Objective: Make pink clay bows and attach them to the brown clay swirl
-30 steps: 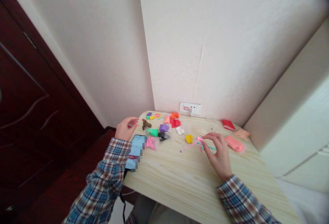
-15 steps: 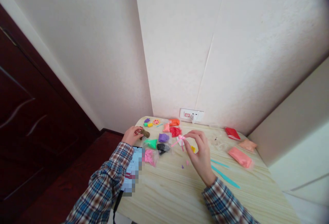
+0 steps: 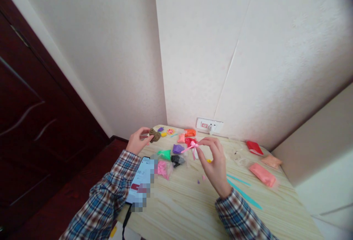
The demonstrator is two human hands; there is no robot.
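Between the thumb and fingers of my left hand [image 3: 138,139] is a brown clay figure [image 3: 154,135], its near side partly covered by the fingertips. My right hand [image 3: 213,161] pinches a small pink clay bow [image 3: 194,145] with thin tails hanging down, held above the table. Under and beyond the bow lie a red clay packet [image 3: 189,141] and something white. A yellow clay piece [image 3: 209,161] is partly hidden behind my right hand. Near my left wrist lies a phone [image 3: 140,181] with its screen lit.
Packets of purple [image 3: 178,149], green [image 3: 164,154], black [image 3: 178,160] and pink clay [image 3: 164,169] lie mid-table. Small clay fruit pieces [image 3: 170,132] sit at the back. Blue modelling tools [image 3: 246,194] and a coral packet [image 3: 262,174] are on the right. A wall socket [image 3: 209,125] is behind.
My left hand has closed on the brown clay figure and lifted it off the table. My right hand has carried the pink bow leftward, away from the blue tools. The camera view has shifted.
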